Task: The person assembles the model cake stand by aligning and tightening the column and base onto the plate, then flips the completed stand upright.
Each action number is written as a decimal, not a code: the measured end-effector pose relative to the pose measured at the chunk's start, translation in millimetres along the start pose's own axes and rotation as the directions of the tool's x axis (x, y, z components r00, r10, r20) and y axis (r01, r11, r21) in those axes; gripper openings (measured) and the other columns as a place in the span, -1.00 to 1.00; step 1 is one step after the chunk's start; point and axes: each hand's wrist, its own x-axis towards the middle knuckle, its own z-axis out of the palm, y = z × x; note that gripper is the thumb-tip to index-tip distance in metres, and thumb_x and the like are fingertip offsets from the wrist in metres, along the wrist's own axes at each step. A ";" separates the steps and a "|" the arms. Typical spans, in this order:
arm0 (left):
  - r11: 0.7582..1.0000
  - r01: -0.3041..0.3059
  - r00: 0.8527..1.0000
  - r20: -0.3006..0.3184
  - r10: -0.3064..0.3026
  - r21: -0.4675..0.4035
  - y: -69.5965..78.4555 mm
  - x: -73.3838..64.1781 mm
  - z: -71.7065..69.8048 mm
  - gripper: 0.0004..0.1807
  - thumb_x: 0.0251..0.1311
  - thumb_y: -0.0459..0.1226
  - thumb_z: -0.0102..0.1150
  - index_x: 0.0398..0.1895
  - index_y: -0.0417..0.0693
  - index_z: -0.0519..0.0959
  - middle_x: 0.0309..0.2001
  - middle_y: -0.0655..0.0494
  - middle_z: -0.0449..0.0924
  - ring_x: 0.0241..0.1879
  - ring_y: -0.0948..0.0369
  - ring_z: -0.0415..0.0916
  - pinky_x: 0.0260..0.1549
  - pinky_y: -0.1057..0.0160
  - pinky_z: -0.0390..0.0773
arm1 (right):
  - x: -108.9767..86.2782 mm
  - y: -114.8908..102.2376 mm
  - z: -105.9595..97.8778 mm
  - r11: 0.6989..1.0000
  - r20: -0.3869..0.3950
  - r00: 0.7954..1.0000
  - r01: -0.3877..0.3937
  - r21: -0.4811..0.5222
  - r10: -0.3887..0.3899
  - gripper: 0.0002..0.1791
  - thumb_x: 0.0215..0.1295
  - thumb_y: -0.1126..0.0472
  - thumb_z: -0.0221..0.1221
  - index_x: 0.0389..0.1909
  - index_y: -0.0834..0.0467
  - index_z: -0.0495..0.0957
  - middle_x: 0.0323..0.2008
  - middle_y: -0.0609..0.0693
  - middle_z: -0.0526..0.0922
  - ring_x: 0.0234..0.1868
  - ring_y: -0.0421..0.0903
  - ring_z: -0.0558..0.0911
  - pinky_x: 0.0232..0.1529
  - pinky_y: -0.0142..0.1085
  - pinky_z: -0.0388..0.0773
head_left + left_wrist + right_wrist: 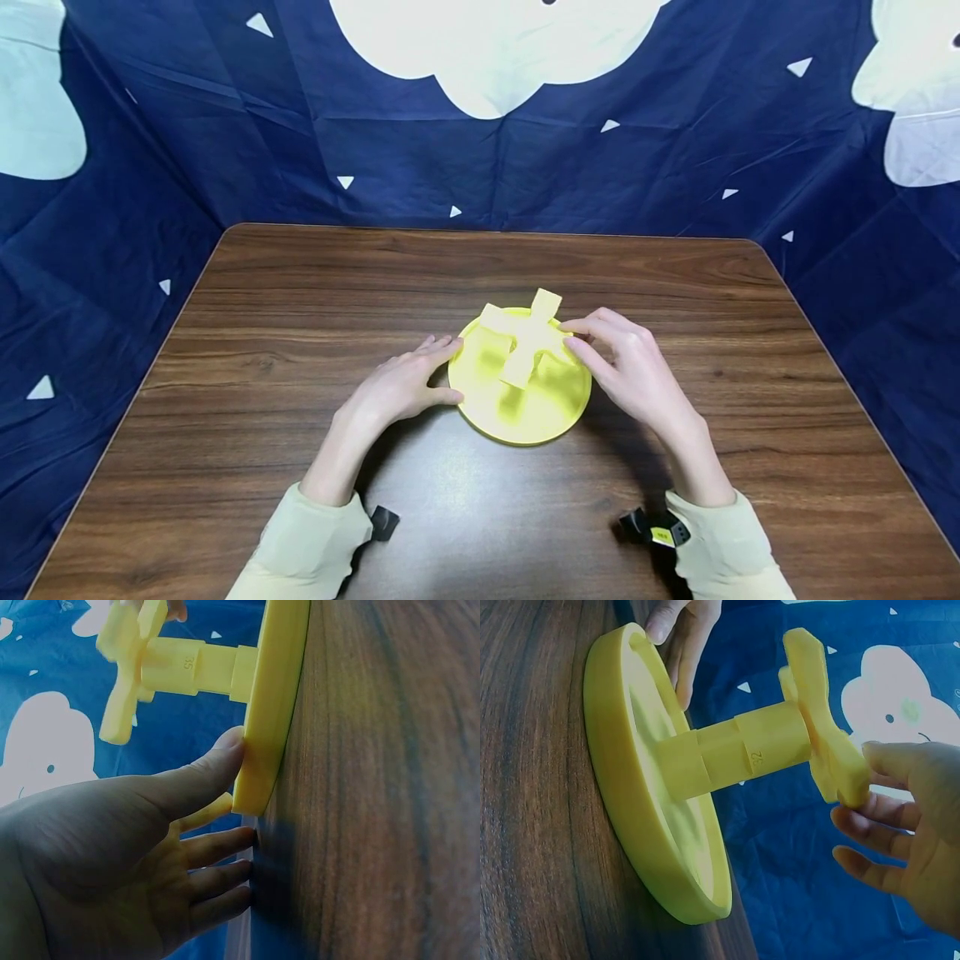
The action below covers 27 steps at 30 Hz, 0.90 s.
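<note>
Cross-shaped handle (529, 337), yellow, four arms: right at my right fingertips, one arm-end pinched between thumb and fingers of my right hand (637, 371). Narrow grip, tips only; the lower fingers hang loose off the arm. Stepped post (731, 750) runs from under the cross, inward of my pinch, down to the round yellow dish (540, 419). Small digits on post, can't read them surely. Can't tell if post and dish are one piece.

Left hand (397, 383) is across the dish from the pinch: wide, thumb against the rim, index at the edge too, other fingers straight. It braces, doesn't grasp.

Doing this well, I'd judge: keep left thumb firm on the rim so the dish can't slide or spin; pinch the arm near its end for leverage; push level, around the post, no sideways tipping. Pinch looks light, could slip off.

Below my hands: brown wood-grain table (300, 333), dish flat on it. Beyond my fingertips: dark blue cloth (247, 142) with white shapes.
</note>
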 end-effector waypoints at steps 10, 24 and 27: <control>1.000 0.006 1.000 -0.001 -0.006 -0.007 0.5 0.3 -0.1 -0.11 0.09 0.11 0.22 0.47 0.19 0.08 0.48 0.07 0.05 0.49 0.01 -0.07 0.35 -0.21 0.11 | 1.3 -0.8 0.6 0.996 -0.072 0.995 0.069 0.050 -0.065 -0.74 0.12 0.18 0.32 -0.13 -0.03 0.66 -0.36 -0.22 0.61 -0.31 -0.34 0.55 -0.31 -0.55 0.49; 1.000 -0.006 1.000 -0.009 0.006 -0.009 0.7 -0.4 0.0 -0.12 0.10 0.09 0.22 0.46 0.16 0.09 0.48 0.03 0.05 0.48 -0.03 -0.05 0.32 -0.25 0.13 | 1.4 2.6 2.5 0.999 0.070 0.997 0.042 -0.021 -0.040 -0.46 0.28 0.02 0.17 0.29 -0.12 0.37 0.34 -0.12 0.35 0.38 -0.12 0.30 0.32 -0.11 0.31; 1.000 -0.008 1.000 -0.008 0.008 -0.010 0.6 -0.2 0.2 -0.12 0.10 0.09 0.22 0.46 0.15 0.09 0.48 0.03 0.05 0.48 -0.03 -0.05 0.32 -0.25 0.13 | 0.9 2.2 1.8 0.999 0.063 0.997 0.038 -0.029 -0.036 -0.51 0.26 0.01 0.19 0.23 -0.09 0.44 0.24 -0.12 0.44 0.27 -0.17 0.40 0.21 -0.16 0.42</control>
